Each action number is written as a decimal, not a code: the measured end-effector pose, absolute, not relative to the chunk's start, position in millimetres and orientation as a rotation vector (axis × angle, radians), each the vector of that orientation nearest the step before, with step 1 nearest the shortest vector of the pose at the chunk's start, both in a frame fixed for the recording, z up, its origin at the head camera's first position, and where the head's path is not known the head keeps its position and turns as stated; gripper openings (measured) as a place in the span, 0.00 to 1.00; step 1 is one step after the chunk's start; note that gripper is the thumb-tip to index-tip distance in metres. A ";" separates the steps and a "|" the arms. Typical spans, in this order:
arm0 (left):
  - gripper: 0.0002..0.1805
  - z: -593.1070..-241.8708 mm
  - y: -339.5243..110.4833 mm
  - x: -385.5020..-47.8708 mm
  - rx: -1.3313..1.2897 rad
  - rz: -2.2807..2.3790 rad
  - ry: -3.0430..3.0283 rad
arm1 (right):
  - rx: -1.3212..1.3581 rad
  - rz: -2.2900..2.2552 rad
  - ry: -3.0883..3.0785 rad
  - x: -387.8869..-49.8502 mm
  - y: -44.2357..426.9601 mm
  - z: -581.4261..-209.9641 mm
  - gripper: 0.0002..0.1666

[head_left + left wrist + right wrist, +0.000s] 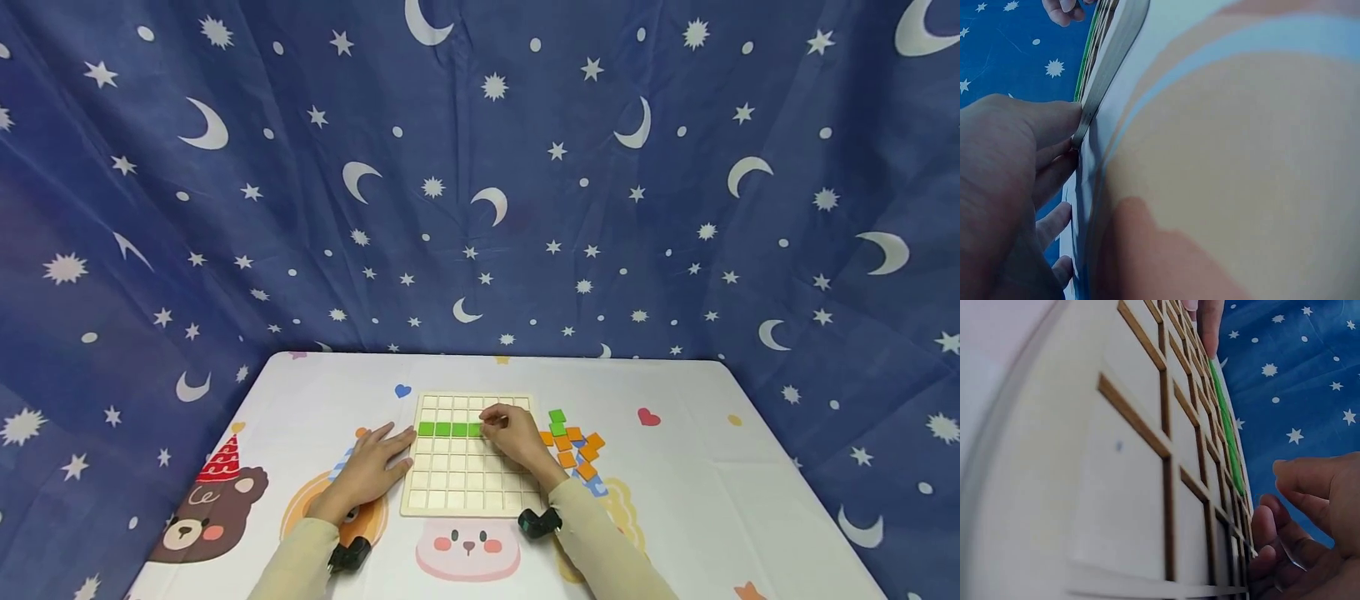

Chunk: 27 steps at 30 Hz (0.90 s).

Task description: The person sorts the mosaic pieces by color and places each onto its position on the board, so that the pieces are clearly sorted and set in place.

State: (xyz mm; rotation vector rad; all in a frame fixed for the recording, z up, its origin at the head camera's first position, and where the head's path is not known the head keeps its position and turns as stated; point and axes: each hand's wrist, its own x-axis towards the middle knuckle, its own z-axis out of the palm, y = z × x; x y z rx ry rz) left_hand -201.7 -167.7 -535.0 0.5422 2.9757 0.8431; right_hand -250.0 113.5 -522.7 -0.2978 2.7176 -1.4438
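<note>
A pale wooden grid board lies on the table, with a row of green square tiles in its upper part. My left hand lies beside the board's left side, fingers spread and fairly straight. Its fingertips touch the board's edge. Over the board at the right end of the green row is my right hand, its fingers bent. Seen from the right wrist, the fingers stand apart from the green strip, and no tile shows between them. The hand hides some cells.
Right of the board lie several loose orange tiles and two green ones, the upper green tile farthest back. A white tablecloth with printed animals covers the table. Behind it hangs a blue curtain with moons and stars.
</note>
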 end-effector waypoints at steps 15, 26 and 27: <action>0.28 -538.0 -168.9 -199.8 0.530 0.860 2.944 | -0.332 -1.517 2.732 -245.7 128.4 -486.7 0.12; 0.27 -536.3 -170.2 -200.0 0.563 0.849 2.975 | -0.331 -1.536 2.816 -244.1 155.3 -460.8 0.13; 0.27 -535.9 -170.8 -200.0 0.561 0.839 2.972 | -0.320 -1.531 2.817 -244.1 157.9 -460.0 0.13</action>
